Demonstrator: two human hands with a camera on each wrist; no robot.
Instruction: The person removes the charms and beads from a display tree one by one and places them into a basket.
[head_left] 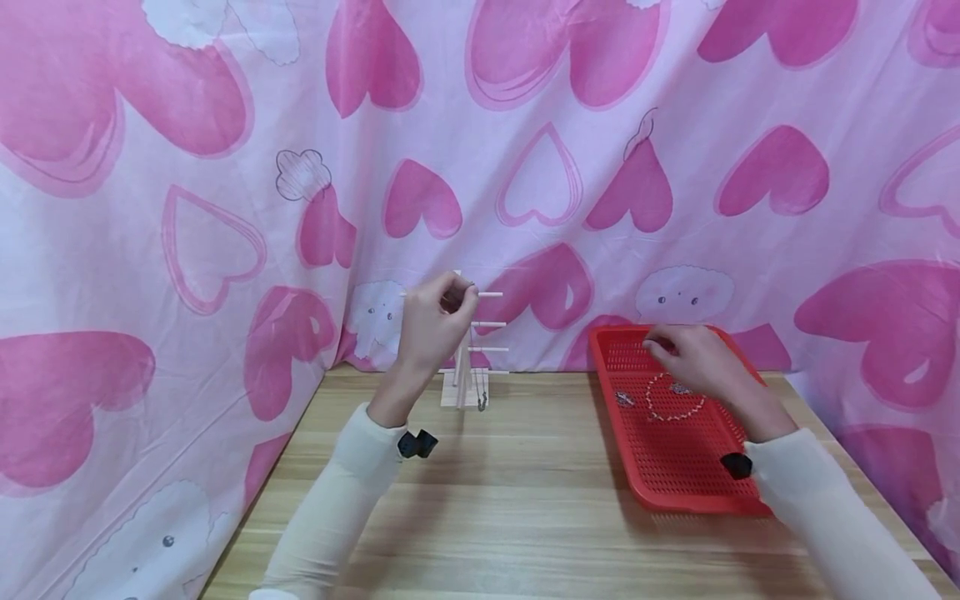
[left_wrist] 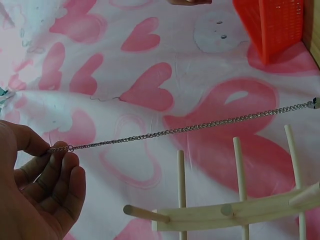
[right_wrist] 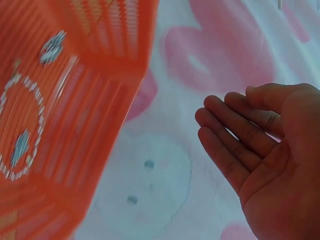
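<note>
My left hand [head_left: 438,323] is raised at the upper part of a pale wooden peg stand [head_left: 453,393]. Between thumb and fingertips it pinches one end of a thin silver chain [left_wrist: 190,128], which hangs down along the stand with a small dark piece at its far end. In the left wrist view the chain passes beside the stand's pegs [left_wrist: 181,180], apparently apart from them. Over the far part of a red plastic basket [head_left: 645,487] hovers my right hand [head_left: 693,360]. Its fingers are relaxed in the right wrist view, with nothing held.
Inside the basket lie a loop of pale beads [right_wrist: 40,102] and two small silvery pieces of jewellery, one [right_wrist: 52,47] near the side and one [right_wrist: 20,147] within the loop. A pink heart-print cloth [head_left: 540,175] hangs behind and beside the wooden table [head_left: 540,483].
</note>
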